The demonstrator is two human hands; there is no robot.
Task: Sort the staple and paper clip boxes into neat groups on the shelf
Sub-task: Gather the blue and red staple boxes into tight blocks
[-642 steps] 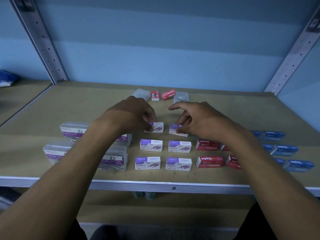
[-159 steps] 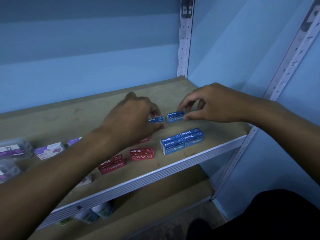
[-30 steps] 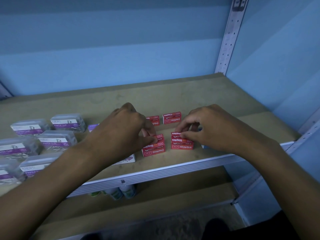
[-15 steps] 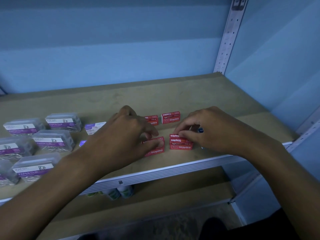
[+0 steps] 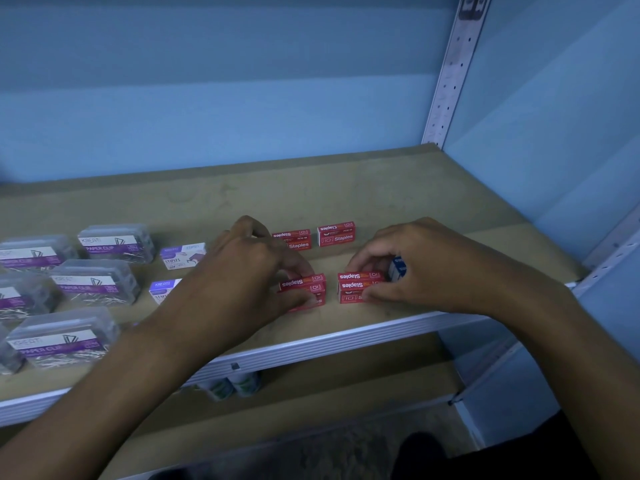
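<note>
Both hands are working at the middle of the frame, near the front edge of the shelf. The left hand is pinching a red stack of staple boxes, thumb curling against its front face and fingers coming over the top from behind. The right hand is gripping a second red stack just to the right of the first, thumb pressing low on its front and fingers curling over its far end. The two stacks are sitting side by side with a narrow gap between them.

A blue box is peeking out under the right fingers, touching the right end of that stack. Two more red boxes are lying further back, above the hands: one partly hidden by the left knuckles, the other just right of it.

Two purple staple boxes are showing left of the left hand, the lower one half covered by the wrist. Clear paper clip boxes are sitting grouped at the left edge of the frame, well apart from both hands.
</note>
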